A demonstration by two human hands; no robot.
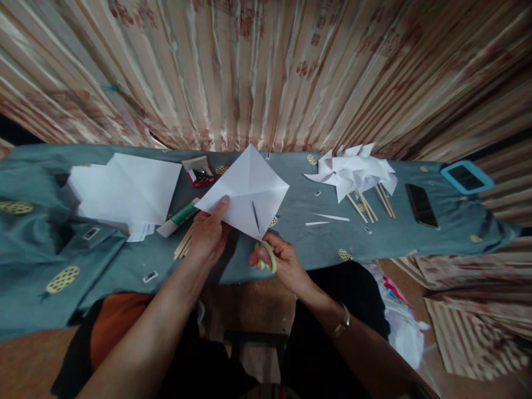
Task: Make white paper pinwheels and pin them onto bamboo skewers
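Observation:
My left hand (210, 230) pinches the left corner of a white paper square (249, 185), thumb on top and fingers underneath. Creases cross the square from corner to corner, and it is held up like a diamond. In my right hand (280, 257) is a pair of scissors (269, 257) with pale yellow-green handles. One dark blade lies over the paper at its near corner, pointing toward the middle; the other blade is hidden beneath. Just left of my left hand lie several wooden sticks (183, 244) and a green-and-white tube-like pack (178, 218).
White paper sheets (128, 185) are stacked on the left, beside a small red box (199, 172) with dark pieces inside. Paper pinwheels (353, 169) on sticks lie to the right, near thin paper strips (330, 217), a phone (421, 205) and a blue-framed object (467, 177). A curtain (266, 72) hangs behind.

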